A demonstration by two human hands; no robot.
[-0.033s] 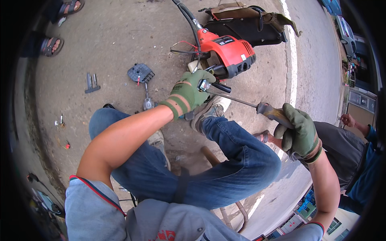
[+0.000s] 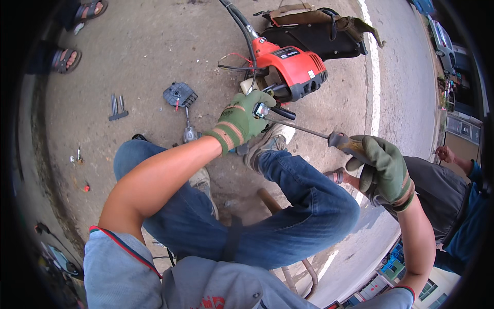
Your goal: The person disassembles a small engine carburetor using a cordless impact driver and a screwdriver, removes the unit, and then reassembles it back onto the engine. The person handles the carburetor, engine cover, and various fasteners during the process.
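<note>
My left hand (image 2: pixel 241 118), in a green work glove, grips a small metal part with a clear dome, which looks like a carburetor (image 2: pixel 261 109). It is close beside the red engine (image 2: pixel 293 67), from which cables and a dark tube run. Around the yellow-and-dark handle of a long screwdriver (image 2: pixel 352 147) my gloved right hand (image 2: pixel 385 169) is closed. The shaft slants up to the left, and its tip reaches the small metal part. Whether the tip sits in a screw is too small to tell.
On the concrete lie a black plastic cover (image 2: pixel 179 95), a dark T-shaped tool (image 2: pixel 118 115) and small loose parts (image 2: pixel 77 156). A black strapped back frame (image 2: pixel 314 38) lies behind the engine. Sandaled feet (image 2: pixel 67 60) stand far left; another person's arm (image 2: pixel 458 159) shows at right.
My right hand's fingers have shifted slightly around the screwdriver handle. My left hand, the metal part and the engine stay where they were.
</note>
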